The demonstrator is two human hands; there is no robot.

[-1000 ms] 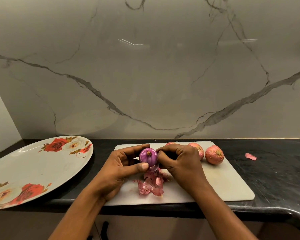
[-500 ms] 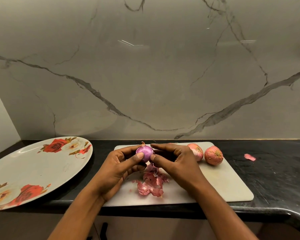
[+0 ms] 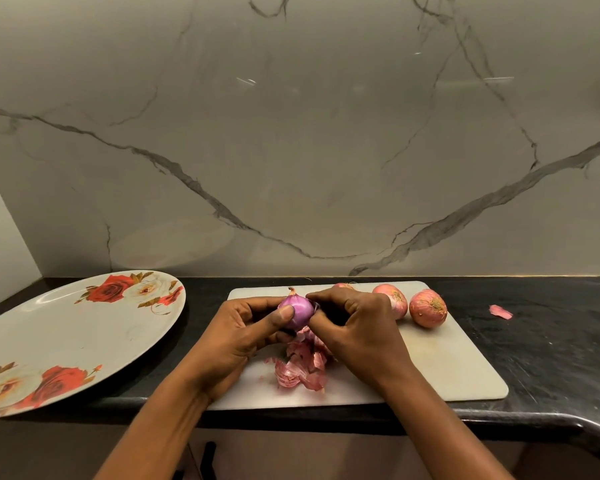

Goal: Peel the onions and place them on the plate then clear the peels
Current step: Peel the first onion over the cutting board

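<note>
I see a grey marble wall with dark veins rising behind a black worktop. A large white plate printed with red roses lies at the worktop's left end. Near it, in the middle, lies a pale cutting board.

Both hands are raised over the board's left half. My view shows the left hand gripping a peeled onion, thumb across its front and fingers curled behind. The right hand pinches at the onion's right side with curled fingers, which hide that side from me. The onion is glossy purple and smooth, with a dry brown tip pointing up.

Two unpeeled onions with papery pink skin sit side by side at the board's far edge. A third onion is mostly hidden behind the right hand. A pile of pink peels lies on the board beneath the hands. One stray peel lies on the worktop, right of the board.
</note>
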